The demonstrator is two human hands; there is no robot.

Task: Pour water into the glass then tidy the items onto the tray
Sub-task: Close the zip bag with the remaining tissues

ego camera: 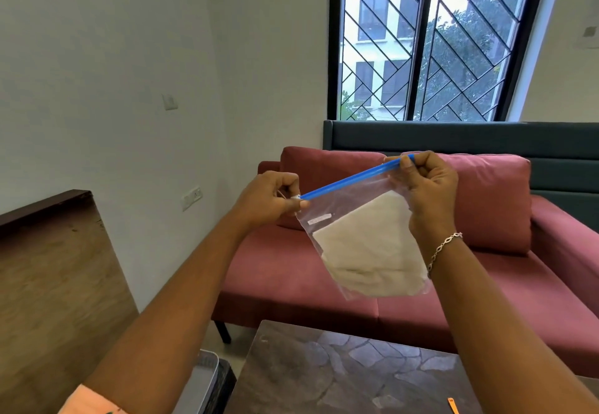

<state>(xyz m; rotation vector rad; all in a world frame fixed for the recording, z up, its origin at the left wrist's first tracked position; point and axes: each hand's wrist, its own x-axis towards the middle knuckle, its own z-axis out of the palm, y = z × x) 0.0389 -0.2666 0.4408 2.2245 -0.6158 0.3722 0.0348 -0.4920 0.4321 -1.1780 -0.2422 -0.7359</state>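
left hand (270, 198) grip pinches white slider | right hand (428, 183) grip clamps blue zip strip (350, 178) | clear bag (366, 245) (pale cloth inside) hangs below both

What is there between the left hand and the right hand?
In the head view, the blue zip strip of a clear bag spans from the left hand to the right hand; a folded white cloth sits inside.
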